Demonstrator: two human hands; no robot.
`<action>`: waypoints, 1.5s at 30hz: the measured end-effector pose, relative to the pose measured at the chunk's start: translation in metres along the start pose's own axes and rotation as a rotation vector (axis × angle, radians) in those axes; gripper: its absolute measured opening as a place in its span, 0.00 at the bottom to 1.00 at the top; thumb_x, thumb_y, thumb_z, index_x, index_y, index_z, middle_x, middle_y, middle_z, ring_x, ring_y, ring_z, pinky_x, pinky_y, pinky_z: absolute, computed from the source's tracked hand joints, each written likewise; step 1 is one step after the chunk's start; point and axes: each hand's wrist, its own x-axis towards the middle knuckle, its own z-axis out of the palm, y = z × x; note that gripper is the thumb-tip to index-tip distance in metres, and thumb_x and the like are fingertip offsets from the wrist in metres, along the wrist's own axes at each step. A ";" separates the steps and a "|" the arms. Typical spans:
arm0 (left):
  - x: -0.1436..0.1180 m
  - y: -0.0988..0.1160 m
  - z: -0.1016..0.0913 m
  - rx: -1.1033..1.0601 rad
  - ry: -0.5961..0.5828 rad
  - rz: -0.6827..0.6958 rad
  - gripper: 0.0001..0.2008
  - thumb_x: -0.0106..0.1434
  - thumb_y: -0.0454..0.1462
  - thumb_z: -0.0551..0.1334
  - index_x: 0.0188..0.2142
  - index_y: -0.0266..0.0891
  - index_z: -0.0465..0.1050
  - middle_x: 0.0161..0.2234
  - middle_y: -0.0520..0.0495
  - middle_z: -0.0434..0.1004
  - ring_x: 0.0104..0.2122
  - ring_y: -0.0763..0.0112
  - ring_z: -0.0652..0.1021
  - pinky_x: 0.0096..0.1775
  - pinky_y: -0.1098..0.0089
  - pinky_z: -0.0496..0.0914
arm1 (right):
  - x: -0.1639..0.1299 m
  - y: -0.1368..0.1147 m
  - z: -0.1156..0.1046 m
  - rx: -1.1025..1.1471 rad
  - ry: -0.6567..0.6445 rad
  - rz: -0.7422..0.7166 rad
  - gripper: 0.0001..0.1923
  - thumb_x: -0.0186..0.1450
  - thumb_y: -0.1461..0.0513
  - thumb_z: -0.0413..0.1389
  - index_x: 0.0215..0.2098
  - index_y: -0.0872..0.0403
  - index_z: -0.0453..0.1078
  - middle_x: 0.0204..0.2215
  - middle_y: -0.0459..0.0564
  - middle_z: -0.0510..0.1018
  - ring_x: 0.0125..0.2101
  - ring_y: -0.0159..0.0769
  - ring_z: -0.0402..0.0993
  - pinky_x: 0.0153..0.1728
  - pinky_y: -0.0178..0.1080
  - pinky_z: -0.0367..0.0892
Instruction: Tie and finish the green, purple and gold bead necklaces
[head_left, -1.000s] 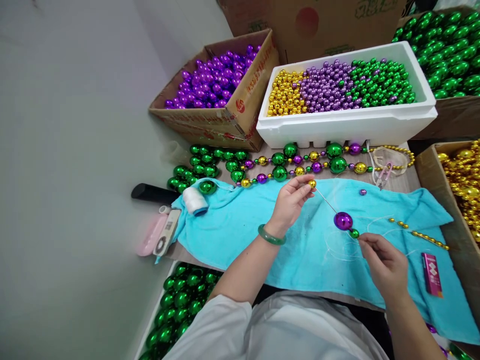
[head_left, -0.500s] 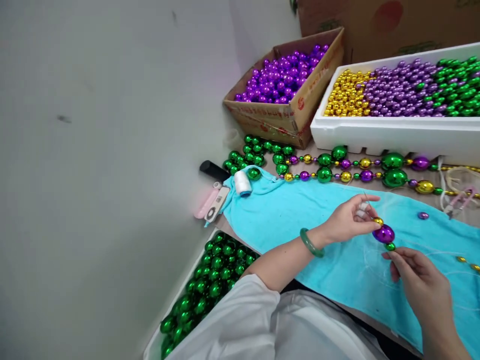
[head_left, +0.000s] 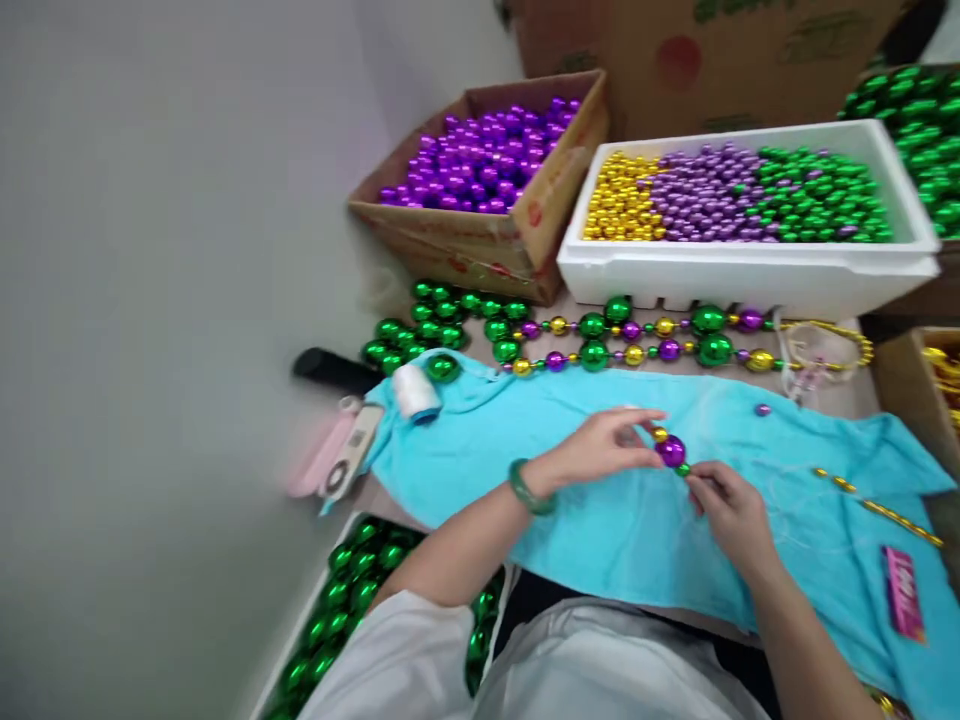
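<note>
Over the turquoise towel (head_left: 600,545), my left hand (head_left: 600,447) is closed, its thumb and fingers at a large shiny purple bead (head_left: 672,452) with a small gold bead (head_left: 660,434) beside it. My right hand (head_left: 733,512) pinches a small green bead (head_left: 682,470) at the purple bead's lower right. The three beads sit in a row between my hands. A thin clear thread (head_left: 787,480) lies on the towel to the right. Farther along is a strand of gold beads (head_left: 892,515). One loose purple bead (head_left: 763,410) rests near the towel's back edge.
Behind the towel lies a long bead necklace (head_left: 593,355). Beyond it stand a carton of purple beads (head_left: 450,245) and a white foam box (head_left: 750,275) of sorted beads. A thread spool (head_left: 415,393) is at left, a pink packet (head_left: 905,592) at right, green beads (head_left: 322,630) lower left.
The view has swung right, bringing the pink packet and more boxes into sight. Both hands still hold the same beads; the gold, purple and green beads remain in a row.
</note>
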 end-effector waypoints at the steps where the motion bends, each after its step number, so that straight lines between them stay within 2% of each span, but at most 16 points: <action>1: 0.003 0.004 -0.020 0.102 0.054 0.018 0.26 0.49 0.41 0.72 0.48 0.42 0.76 0.40 0.45 0.77 0.31 0.71 0.75 0.36 0.70 0.69 | 0.002 -0.003 0.001 -0.001 0.010 -0.020 0.10 0.60 0.56 0.56 0.30 0.54 0.72 0.17 0.44 0.72 0.18 0.30 0.68 0.21 0.33 0.65; 4: 0.022 0.007 -0.098 0.418 0.581 0.100 0.12 0.54 0.41 0.68 0.37 0.39 0.76 0.35 0.48 0.78 0.38 0.66 0.75 0.43 0.68 0.67 | 0.006 -0.006 0.000 0.006 0.056 -0.058 0.09 0.63 0.57 0.55 0.31 0.54 0.72 0.21 0.45 0.73 0.20 0.29 0.68 0.22 0.33 0.64; 6: 0.034 0.004 -0.151 0.594 0.924 0.070 0.11 0.55 0.41 0.68 0.33 0.36 0.73 0.35 0.49 0.76 0.46 0.62 0.73 0.50 0.65 0.63 | 0.007 -0.005 -0.005 0.002 0.071 -0.082 0.08 0.63 0.58 0.54 0.32 0.53 0.72 0.24 0.46 0.73 0.22 0.29 0.68 0.24 0.33 0.64; 7: 0.039 0.000 -0.174 0.647 1.027 0.042 0.13 0.54 0.42 0.68 0.30 0.36 0.70 0.35 0.50 0.75 0.50 0.59 0.71 0.53 0.63 0.60 | 0.007 -0.004 -0.009 -0.010 0.078 -0.097 0.08 0.64 0.58 0.54 0.32 0.53 0.72 0.25 0.46 0.74 0.22 0.29 0.68 0.24 0.33 0.64; 9: 0.046 -0.009 -0.211 0.637 1.074 0.010 0.15 0.53 0.40 0.69 0.25 0.36 0.64 0.32 0.51 0.72 0.56 0.53 0.67 0.55 0.58 0.56 | 0.006 -0.004 -0.015 -0.051 0.101 -0.132 0.08 0.64 0.59 0.54 0.31 0.53 0.72 0.27 0.46 0.74 0.24 0.30 0.68 0.26 0.34 0.64; 12: 0.052 -0.025 -0.241 0.577 1.070 -0.111 0.20 0.50 0.34 0.69 0.19 0.39 0.55 0.20 0.54 0.62 0.55 0.52 0.68 0.51 0.58 0.60 | 0.010 -0.005 -0.025 -0.115 0.157 -0.176 0.07 0.64 0.60 0.54 0.31 0.53 0.72 0.27 0.46 0.74 0.27 0.31 0.69 0.29 0.34 0.64; 15: 0.057 -0.038 -0.255 0.571 1.047 -0.189 0.23 0.45 0.34 0.72 0.18 0.40 0.54 0.17 0.56 0.56 0.50 0.56 0.72 0.47 0.62 0.67 | 0.018 -0.008 -0.036 -0.156 0.206 -0.195 0.07 0.64 0.61 0.54 0.31 0.53 0.72 0.27 0.47 0.75 0.28 0.32 0.70 0.32 0.35 0.65; 19: 0.058 -0.039 -0.259 0.648 1.033 -0.267 0.25 0.42 0.40 0.73 0.20 0.41 0.53 0.24 0.52 0.67 0.47 0.57 0.73 0.42 0.62 0.71 | 0.035 -0.009 -0.056 -0.232 0.257 -0.217 0.06 0.63 0.62 0.53 0.30 0.52 0.72 0.28 0.48 0.76 0.31 0.34 0.71 0.35 0.37 0.66; 22: 0.048 -0.019 -0.243 0.828 1.134 -0.242 0.23 0.44 0.44 0.72 0.23 0.40 0.56 0.30 0.52 0.72 0.50 0.54 0.72 0.46 0.59 0.68 | 0.047 -0.006 -0.069 -0.293 0.282 -0.214 0.06 0.63 0.63 0.53 0.30 0.52 0.72 0.29 0.49 0.77 0.33 0.35 0.72 0.36 0.38 0.66; 25: 0.034 0.010 -0.207 0.868 1.126 -0.095 0.17 0.50 0.45 0.69 0.33 0.41 0.66 0.33 0.53 0.75 0.55 0.52 0.69 0.44 0.60 0.66 | 0.056 -0.001 -0.078 -0.318 0.302 -0.220 0.07 0.63 0.62 0.53 0.31 0.52 0.72 0.31 0.49 0.77 0.34 0.36 0.72 0.37 0.38 0.67; 27: 0.027 0.026 -0.175 0.624 1.002 0.031 0.16 0.53 0.45 0.68 0.40 0.48 0.69 0.32 0.55 0.76 0.54 0.55 0.70 0.38 0.65 0.66 | 0.061 0.003 -0.082 -0.321 0.320 -0.221 0.07 0.63 0.63 0.52 0.31 0.52 0.72 0.31 0.50 0.77 0.33 0.37 0.72 0.37 0.39 0.67; 30: 0.024 0.036 -0.119 0.137 0.889 0.108 0.16 0.54 0.46 0.68 0.43 0.52 0.73 0.30 0.58 0.75 0.35 0.69 0.78 0.29 0.72 0.68 | 0.066 0.008 -0.087 -0.318 0.352 -0.218 0.06 0.62 0.63 0.53 0.30 0.53 0.72 0.30 0.50 0.77 0.33 0.37 0.72 0.37 0.39 0.67; 32: 0.027 0.035 -0.082 -0.308 0.646 -0.002 0.16 0.54 0.45 0.67 0.42 0.45 0.73 0.32 0.54 0.78 0.31 0.70 0.79 0.29 0.71 0.72 | 0.064 0.009 -0.089 -0.297 0.371 -0.223 0.06 0.61 0.63 0.53 0.29 0.53 0.72 0.29 0.49 0.77 0.32 0.37 0.72 0.37 0.39 0.67; 36: 0.040 0.023 -0.020 -0.786 0.482 -0.160 0.12 0.57 0.43 0.63 0.37 0.36 0.72 0.32 0.47 0.80 0.33 0.67 0.81 0.33 0.70 0.75 | 0.041 0.005 -0.085 -0.195 0.345 -0.232 0.06 0.62 0.61 0.56 0.29 0.53 0.72 0.28 0.48 0.76 0.30 0.35 0.71 0.34 0.38 0.66; 40: 0.054 0.012 0.013 -1.005 0.428 -0.191 0.14 0.61 0.43 0.59 0.38 0.34 0.73 0.35 0.42 0.80 0.35 0.67 0.81 0.36 0.71 0.75 | 0.007 -0.002 -0.077 -0.106 0.234 -0.279 0.06 0.63 0.60 0.57 0.29 0.52 0.72 0.27 0.46 0.75 0.28 0.33 0.70 0.31 0.37 0.64; 45: 0.058 0.012 0.025 -1.055 0.353 -0.197 0.17 0.61 0.45 0.58 0.39 0.33 0.73 0.38 0.41 0.80 0.33 0.69 0.80 0.34 0.72 0.73 | -0.015 -0.001 -0.075 -0.074 0.260 -0.291 0.03 0.63 0.62 0.57 0.31 0.52 0.72 0.28 0.47 0.75 0.29 0.33 0.70 0.31 0.37 0.64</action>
